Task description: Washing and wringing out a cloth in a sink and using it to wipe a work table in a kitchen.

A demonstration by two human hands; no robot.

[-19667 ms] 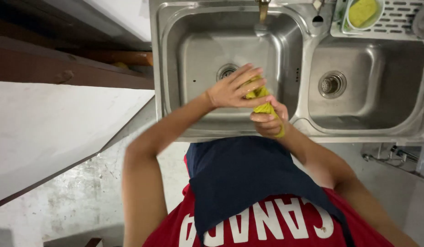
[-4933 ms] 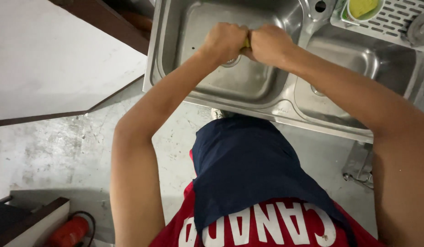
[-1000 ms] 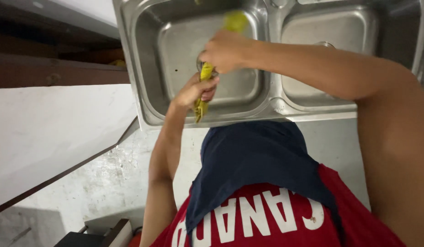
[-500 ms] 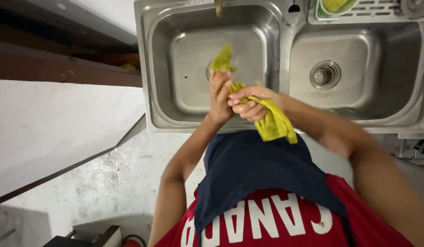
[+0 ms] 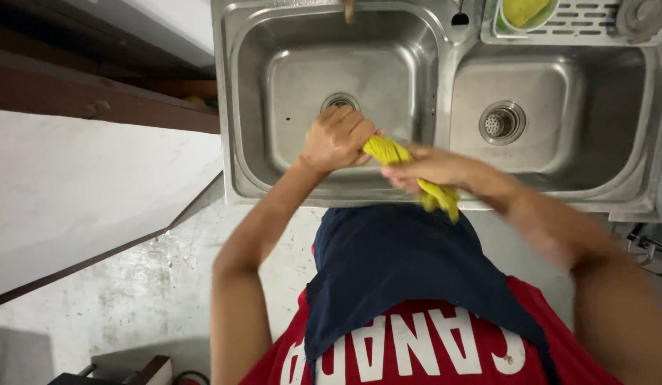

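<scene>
Left hand: closed in a tight grip on one end of the yellow cloth, knuckles up, over the front part of the left basin.
Right hand: grip closed around the other end of the cloth, just beside the left hand, above the sink's front rim.
Yellow cloth: twisted into a rope between the 2 hands; a loose tail hangs below the right hand, past the rim and over the dark blue cloth at the person's front.
Sink: steel, 2 basins side by side, each with a round drain; the right basin holds nothing visible.
Rack: pale slotted tray across the back of the right basin, with a green bowl holding something yellow.
Surface: white, left of the sink.
Floor: mottled grey.
</scene>
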